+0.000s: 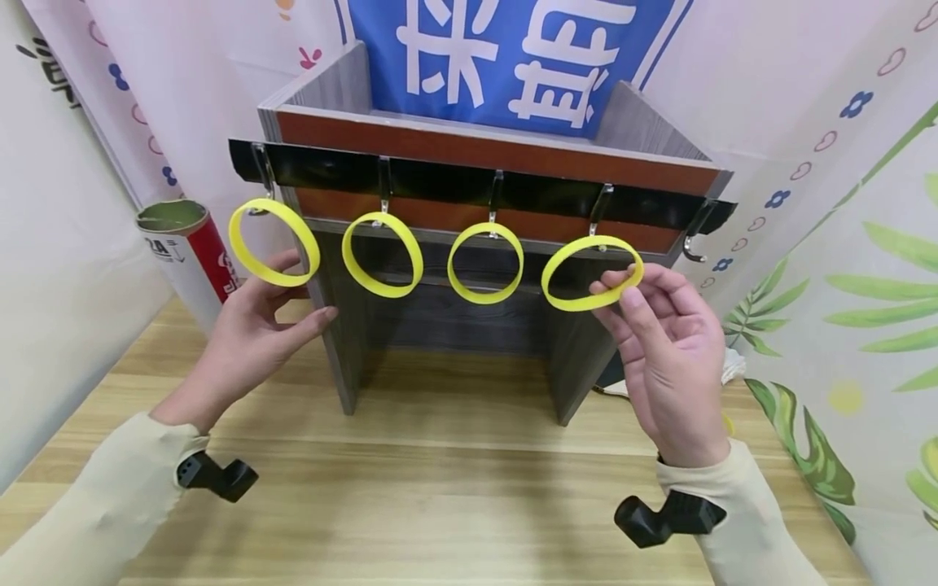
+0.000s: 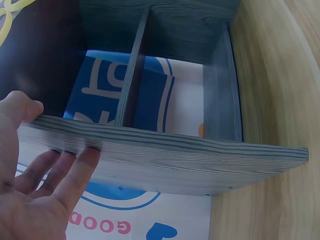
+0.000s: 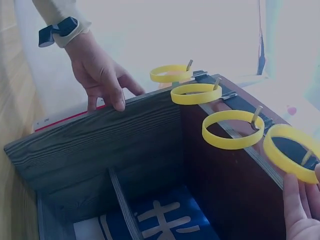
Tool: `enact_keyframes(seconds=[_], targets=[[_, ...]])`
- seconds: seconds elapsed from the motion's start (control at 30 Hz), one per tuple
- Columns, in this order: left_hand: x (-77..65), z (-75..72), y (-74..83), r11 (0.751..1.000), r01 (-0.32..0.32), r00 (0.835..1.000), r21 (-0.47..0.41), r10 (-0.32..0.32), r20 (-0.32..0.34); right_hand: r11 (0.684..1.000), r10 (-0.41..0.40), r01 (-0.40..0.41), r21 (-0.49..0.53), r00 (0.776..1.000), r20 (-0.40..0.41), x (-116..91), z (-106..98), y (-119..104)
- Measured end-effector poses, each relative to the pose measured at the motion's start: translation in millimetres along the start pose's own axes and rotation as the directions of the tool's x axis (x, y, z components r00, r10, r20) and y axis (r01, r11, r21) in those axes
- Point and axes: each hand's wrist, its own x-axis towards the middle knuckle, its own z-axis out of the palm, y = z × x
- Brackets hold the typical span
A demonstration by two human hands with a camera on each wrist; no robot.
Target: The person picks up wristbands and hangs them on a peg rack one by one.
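A yellow silicone wristband (image 1: 592, 306) hangs at the fourth hook from the left, and my right hand (image 1: 670, 350) pinches its lower right edge between thumb and fingers. Three more yellow wristbands, including one at the far left (image 1: 308, 244), hang from metal hooks on a black strip (image 1: 440, 185). That strip runs across the front of a grey wooden shelf (image 1: 579, 350). My left hand (image 1: 252, 334) holds the shelf's left side panel (image 2: 165, 145), thumb on its inner face and fingers on the outer one. The rightmost hook (image 1: 694, 248) carries no wristband.
Left of the shelf stands a round can (image 1: 176, 244) with a red and white side. Behind hangs a blue cloth (image 1: 506, 57) with white characters. Printed curtains flank the wooden table (image 1: 440, 496). A white crumpled item (image 1: 733, 366) lies behind my right hand.
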Motion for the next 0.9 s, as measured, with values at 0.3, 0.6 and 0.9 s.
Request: enact_keyframes(seconds=[0.3,0.6,0.9], targets=[[0.5,1.8,-0.1,1.0,0.0,1.0,0.001,0.0,-0.013,0.999,0.044,-0.044,0.001,0.998,-0.035,0,-1,6],[0.2,0.3,-0.4,1.0,-0.004,1.0,0.004,0.004,-0.013,0.998,0.037,-0.035,-0.042,0.998,0.048,-2,-9,14],[1.4,1.3,-0.2,1.0,-0.006,1.0,0.001,0.006,-0.008,0.986,0.064,-0.053,-0.155,0.996,0.065,-3,-11,12]])
